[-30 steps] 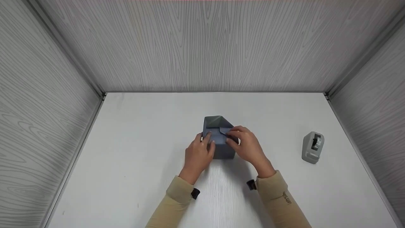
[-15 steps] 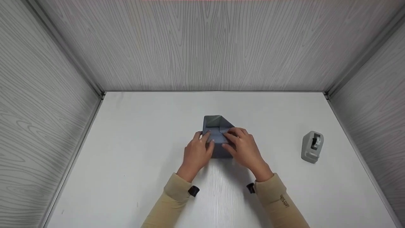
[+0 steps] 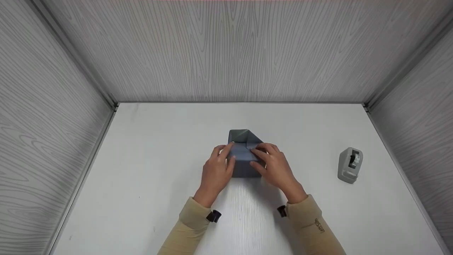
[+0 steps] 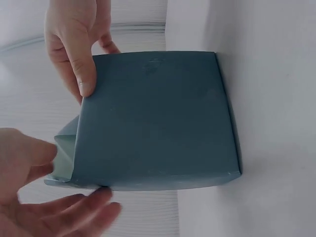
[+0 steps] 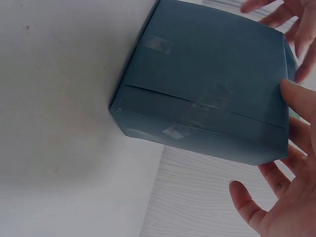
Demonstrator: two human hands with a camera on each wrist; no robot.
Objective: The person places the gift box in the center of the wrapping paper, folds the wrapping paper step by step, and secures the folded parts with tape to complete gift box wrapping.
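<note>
A box wrapped in blue-grey paper [image 3: 246, 170] stands on the white table between both hands. Its near paper flap lies folded down on top, while a far flap [image 3: 239, 135] stands up, showing a paler green inside. Strips of clear tape [image 5: 177, 131] and a seam show in the right wrist view. My right hand [image 3: 279, 167] pinches the top right edge, thumb [image 5: 298, 98] on the near face and fingers over the top. My left hand [image 3: 216, 172] is beside the top left edge, its fingers [image 4: 81, 210] loosely extended along that side.
A grey tape dispenser [image 3: 349, 165] with a roll in it stands on the right part of the white table [image 3: 148, 159]. Grey wood-grain panels [image 3: 226, 53] enclose the table at the back and both sides.
My right hand has folded the right paper corner inward and down onto the top. My left hand has slid left, off the top to the left edge.
</note>
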